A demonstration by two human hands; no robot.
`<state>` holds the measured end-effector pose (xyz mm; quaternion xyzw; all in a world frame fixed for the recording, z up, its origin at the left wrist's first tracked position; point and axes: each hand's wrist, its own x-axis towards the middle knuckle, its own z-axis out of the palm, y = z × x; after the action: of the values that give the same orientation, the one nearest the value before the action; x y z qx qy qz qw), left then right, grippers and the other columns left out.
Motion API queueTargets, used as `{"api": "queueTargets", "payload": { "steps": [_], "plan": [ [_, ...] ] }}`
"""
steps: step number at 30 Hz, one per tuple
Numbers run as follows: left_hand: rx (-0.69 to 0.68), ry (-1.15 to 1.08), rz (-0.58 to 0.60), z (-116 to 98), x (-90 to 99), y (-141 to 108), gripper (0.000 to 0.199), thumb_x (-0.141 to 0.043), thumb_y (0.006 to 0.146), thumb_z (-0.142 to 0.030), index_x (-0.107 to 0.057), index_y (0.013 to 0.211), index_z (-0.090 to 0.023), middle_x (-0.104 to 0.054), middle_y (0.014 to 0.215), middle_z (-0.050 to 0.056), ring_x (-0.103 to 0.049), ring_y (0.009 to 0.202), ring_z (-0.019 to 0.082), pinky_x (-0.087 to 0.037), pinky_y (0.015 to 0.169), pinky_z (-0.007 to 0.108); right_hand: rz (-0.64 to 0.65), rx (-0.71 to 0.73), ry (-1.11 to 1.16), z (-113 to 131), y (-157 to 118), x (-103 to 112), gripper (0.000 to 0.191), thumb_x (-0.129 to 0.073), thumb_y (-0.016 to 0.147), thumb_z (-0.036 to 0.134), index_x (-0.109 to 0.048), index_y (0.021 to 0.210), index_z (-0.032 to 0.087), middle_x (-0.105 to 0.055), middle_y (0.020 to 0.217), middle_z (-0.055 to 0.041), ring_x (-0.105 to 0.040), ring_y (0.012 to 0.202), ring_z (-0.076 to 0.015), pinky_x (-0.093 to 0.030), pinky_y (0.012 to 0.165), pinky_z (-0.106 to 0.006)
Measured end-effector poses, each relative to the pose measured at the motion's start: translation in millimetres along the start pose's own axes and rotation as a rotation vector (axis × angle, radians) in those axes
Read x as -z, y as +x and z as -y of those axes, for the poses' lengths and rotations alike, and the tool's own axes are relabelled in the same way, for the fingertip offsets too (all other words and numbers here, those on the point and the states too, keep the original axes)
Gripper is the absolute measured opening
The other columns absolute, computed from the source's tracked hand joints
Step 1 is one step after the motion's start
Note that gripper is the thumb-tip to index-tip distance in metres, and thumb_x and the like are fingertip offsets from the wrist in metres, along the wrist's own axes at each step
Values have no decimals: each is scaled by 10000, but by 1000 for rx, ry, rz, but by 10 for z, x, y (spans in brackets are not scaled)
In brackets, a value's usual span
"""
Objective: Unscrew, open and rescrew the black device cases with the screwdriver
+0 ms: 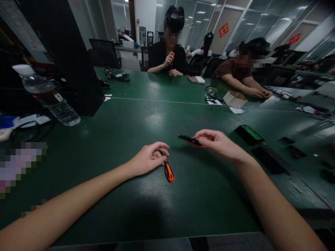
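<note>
My left hand (151,158) rests low over the green table, its fingers curled and closed around the shaft end of a screwdriver (169,172). The screwdriver's orange and black handle points toward me, and its tip is hidden by the fingers. To the right, my right hand (217,141) pinches a thin, flat black piece (187,139) between thumb and fingers, held a little above the table. What this piece is I cannot make out. Right of that hand lie a black case part with a green circuit board (250,134) and a long black cover (270,159).
A water bottle (51,96) stands at the left beside a tall black cabinet (75,62). Small black parts (295,152) lie at the far right. Across the green table (125,122) sit two people, near a small open box (235,99) and cables (210,93).
</note>
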<state>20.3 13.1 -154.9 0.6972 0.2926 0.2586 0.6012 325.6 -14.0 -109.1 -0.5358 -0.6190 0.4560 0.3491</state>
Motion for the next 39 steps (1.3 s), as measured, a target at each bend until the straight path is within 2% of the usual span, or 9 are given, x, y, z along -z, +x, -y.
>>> {"api": "queueTargets", "payload": {
  "steps": [2, 4, 5, 7, 10, 14, 19, 27, 39],
  "plan": [
    [-22, 60, 17, 2, 2, -1, 329, -660, 886, -234, -606, 1202, -158, -714, 1062, 90, -690, 774, 131, -564, 731, 264, -430, 17, -290, -73, -64, 448, 356, -735, 827, 484, -711, 1047, 205, -774, 1043, -108, -719, 948, -242, -532, 882, -381],
    [-33, 96, 34, 3, 3, -3, 325, -632, 900, -233, -607, 1215, -156, -720, 1043, 89, -690, 792, 142, -560, 731, 267, -835, -117, -687, -199, -165, 883, 315, -717, 862, 384, -728, 1091, 168, -766, 1106, -153, -708, 991, -249, -496, 930, -366],
    [-33, 101, 38, 2, 3, -4, 322, -620, 905, -232, -607, 1218, -154, -723, 1040, 92, -693, 804, 148, -561, 737, 271, -957, -240, -839, -277, -220, 1069, 312, -702, 879, 357, -737, 1108, 148, -764, 1121, -176, -703, 1016, -256, -476, 955, -363],
    [-25, 107, 40, -1, 5, -3, 312, -603, 910, -228, -611, 1210, -145, -726, 1039, 99, -696, 821, 159, -565, 746, 282, -1029, -382, -935, -440, -322, 1350, 345, -687, 892, 315, -739, 1141, 83, -751, 1124, -247, -690, 1047, -300, -450, 969, -397],
    [-17, 118, 41, -2, 12, -1, 305, -587, 914, -220, -619, 1205, -137, -729, 1041, 107, -694, 814, 161, -569, 752, 293, -994, -473, -949, -649, -406, 1544, 366, -685, 889, 315, -753, 1151, 69, -753, 1100, -267, -680, 1035, -334, -441, 924, -422],
    [-29, 140, 46, 23, 19, 1, 286, -584, 917, -210, -653, 1186, -143, -737, 1039, 108, -699, 813, 159, -570, 766, 298, -917, -506, -975, -786, -398, 1578, 388, -658, 897, 376, -769, 1174, 128, -765, 1106, -217, -668, 995, -317, -431, 856, -397],
    [-48, 146, 45, 41, 15, 2, 249, -602, 914, -203, -689, 1141, -147, -758, 1025, 109, -724, 885, 184, -570, 802, 304, -890, -552, -1012, -810, -388, 1570, 415, -634, 903, 397, -780, 1195, 141, -765, 1105, -220, -674, 947, -319, -441, 817, -403],
    [-53, 200, 53, 9, 11, -1, 213, -589, 918, -176, -711, 1088, -137, -757, 964, 80, -710, 833, 170, -552, 757, 281, -858, -599, -1056, -884, -374, 1581, 428, -585, 924, 406, -777, 1232, 179, -770, 1146, -182, -698, 1027, -353, -491, 837, -401],
    [-82, 249, 58, 17, 21, -6, 190, -576, 935, -187, -727, 1040, -138, -743, 930, 67, -694, 809, 165, -528, 729, 267, -785, -649, -1123, -912, -358, 1659, 428, -530, 957, 410, -779, 1225, 188, -779, 1087, -173, -700, 958, -318, -481, 776, -367]
  ]
}}
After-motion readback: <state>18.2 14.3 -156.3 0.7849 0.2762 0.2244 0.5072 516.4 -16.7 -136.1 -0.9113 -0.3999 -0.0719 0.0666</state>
